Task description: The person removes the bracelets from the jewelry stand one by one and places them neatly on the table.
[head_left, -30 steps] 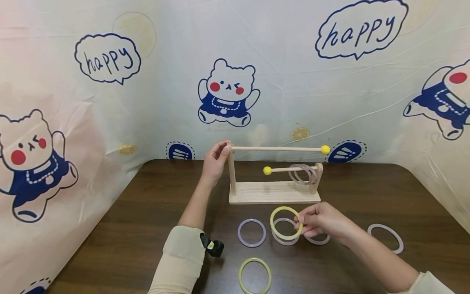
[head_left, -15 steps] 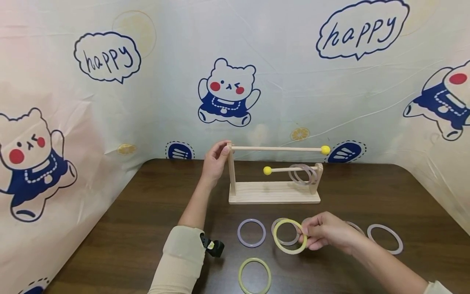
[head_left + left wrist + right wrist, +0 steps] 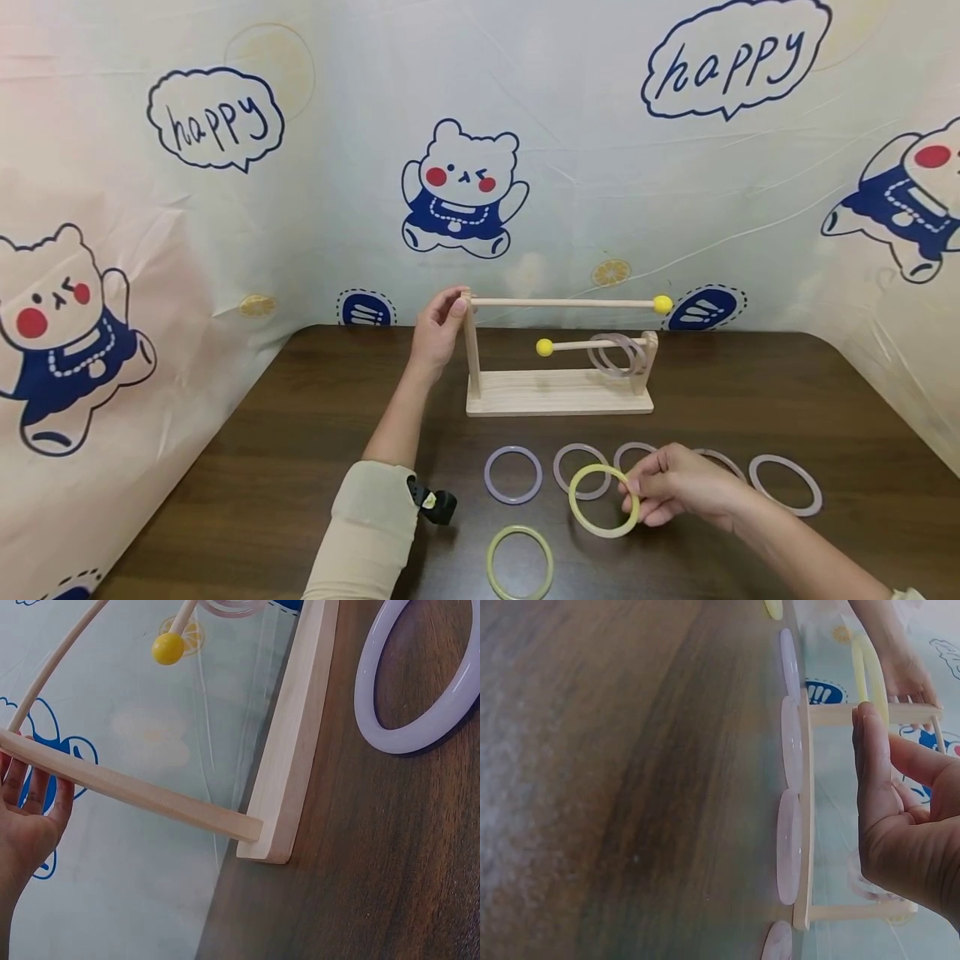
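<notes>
A wooden ring stand [image 3: 562, 393] stands on the table with two horizontal dowels tipped by yellow balls. My left hand [image 3: 438, 332] holds the top of its taller left post, thumb in front; the left wrist view shows the fingers behind that post [image 3: 135, 787]. Between thumb and fingers, my right hand [image 3: 678, 485] pinches a yellow ring [image 3: 605, 532] by its right side. The ring is raised over the table in the right wrist view and overlaps a pale ring [image 3: 572, 447] in the head view. Translucent rings [image 3: 592, 357] hang on the shorter lower dowel.
A purple ring [image 3: 513, 450] and a yellow-green ring [image 3: 491, 562] lie left of the right hand. Several pale pinkish rings, one at the far right [image 3: 816, 500], line the table in front of the stand. A printed cloth [image 3: 337, 208] hangs behind the table.
My right hand has moved down and slightly right, toward me, with the yellow ring, uncovering more of the pale rings behind it. The left hand keeps its hold on the post.
</notes>
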Demonstrator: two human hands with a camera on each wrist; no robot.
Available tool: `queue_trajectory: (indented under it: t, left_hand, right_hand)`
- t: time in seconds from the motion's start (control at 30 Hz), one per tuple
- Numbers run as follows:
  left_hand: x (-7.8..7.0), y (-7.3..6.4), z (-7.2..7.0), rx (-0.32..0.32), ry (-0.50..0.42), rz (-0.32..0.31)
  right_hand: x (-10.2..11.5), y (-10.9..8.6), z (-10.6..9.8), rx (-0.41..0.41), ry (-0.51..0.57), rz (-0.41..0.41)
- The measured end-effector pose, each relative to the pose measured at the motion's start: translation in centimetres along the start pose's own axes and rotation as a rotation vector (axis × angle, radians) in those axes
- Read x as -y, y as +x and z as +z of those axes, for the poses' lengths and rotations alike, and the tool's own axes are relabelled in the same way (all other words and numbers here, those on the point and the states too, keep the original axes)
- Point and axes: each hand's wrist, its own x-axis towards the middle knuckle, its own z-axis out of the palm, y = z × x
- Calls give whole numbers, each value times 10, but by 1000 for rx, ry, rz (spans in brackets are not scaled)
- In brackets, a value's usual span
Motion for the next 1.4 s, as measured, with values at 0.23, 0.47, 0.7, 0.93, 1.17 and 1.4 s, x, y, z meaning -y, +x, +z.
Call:
queue_trajectory:
  t: [0.23,0.47,0.7,0.93,1.17,1.4]
  left_hand:
    - [0,0,-1,3,-2,-9]
    - [0,0,-1,1,0,-15]
    - [0,0,-1,1,-8,-11]
    - [0,1,0,0,-6,-4]
    - [1,1,-1,3,-13,16]
    - [1,1,-1,-3,-18,18]
  right_hand:
    - [-8,2,6,-12,-69,46]
    - [-12,3,11,-25,-119,72]
    - [-14,2,15,-22,-162,62]
    - [-14,1,19,-16,-205,72]
    - [-11,0,25,-22,-232,82]
    - [-11,0,27,-32,-249,84]
